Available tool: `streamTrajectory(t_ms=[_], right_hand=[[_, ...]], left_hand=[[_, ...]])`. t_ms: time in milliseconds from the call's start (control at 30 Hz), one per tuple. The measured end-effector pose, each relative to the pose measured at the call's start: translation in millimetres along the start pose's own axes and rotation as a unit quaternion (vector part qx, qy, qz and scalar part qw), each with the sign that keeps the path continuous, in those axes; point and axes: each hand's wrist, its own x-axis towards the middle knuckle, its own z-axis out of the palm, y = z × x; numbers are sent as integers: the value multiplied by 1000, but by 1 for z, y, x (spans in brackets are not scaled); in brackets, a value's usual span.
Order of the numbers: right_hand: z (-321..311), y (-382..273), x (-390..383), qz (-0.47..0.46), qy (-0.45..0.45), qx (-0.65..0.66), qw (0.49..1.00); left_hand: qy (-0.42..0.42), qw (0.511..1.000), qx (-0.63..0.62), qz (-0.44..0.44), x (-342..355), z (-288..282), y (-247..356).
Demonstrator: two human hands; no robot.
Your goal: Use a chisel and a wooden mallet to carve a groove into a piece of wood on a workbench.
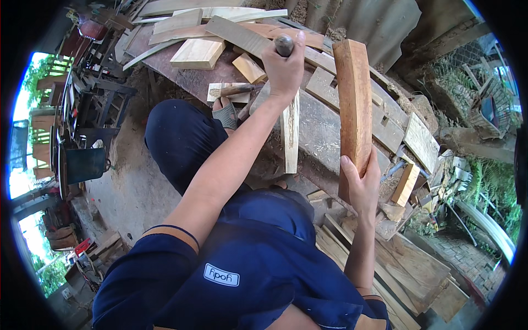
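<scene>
My left hand (284, 74) is wrapped round the upright handle (284, 45) of a tool, its rounded brown-grey end showing above my fist. The working end is hidden under the hand, so its kind cannot be made out. In my right hand (361, 179) is a long brown wooden block (355, 102), gripped at its near end, thumb on one face, and tilted up over the bench. Between the hands, a narrow pale wood strip (290, 143) sticks out over the near edge of the workbench (319, 146). A second wooden-handled tool (242, 89) lies left of my left hand.
Planks and offcuts crowd the bench's far side, among them a thick pale block (198, 53). A notched board (352, 107) runs behind the brown block. Wood shavings litter the bench. More boards (407, 269) lie low at the right. A sandalled foot (224, 114) shows near the bench.
</scene>
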Motion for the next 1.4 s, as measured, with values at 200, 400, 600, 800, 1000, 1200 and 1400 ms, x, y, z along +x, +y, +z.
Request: streamTrajectory(t_ms=[200, 400, 600, 800, 1000, 1200, 1400], right_hand=[[-20, -47, 17, -69, 4, 135, 988], [-24, -79, 31, 12, -86, -50, 995], [-24, -60, 31, -78, 13, 37, 996], [-10, -44, 30, -105, -40, -21, 993], [5, 0, 10, -74, 4, -3, 997], [3, 1, -3, 7, -20, -24, 999], [7, 11, -5, 10, -2, -23, 1000]], left_hand=[[-49, 998, -9, 32, -25, 17, 18], [-140, 982, 31, 123, -53, 27, 17], [-153, 983, 78, 63, -57, 27, 24], [-142, 988, -34, 56, -51, 22, 19], [57, 993, -74, -73, 4, -14, 11], [22, 995, -80, -48, 6, -17, 20], [21, 999, 2, 28, 14, -21, -6]])
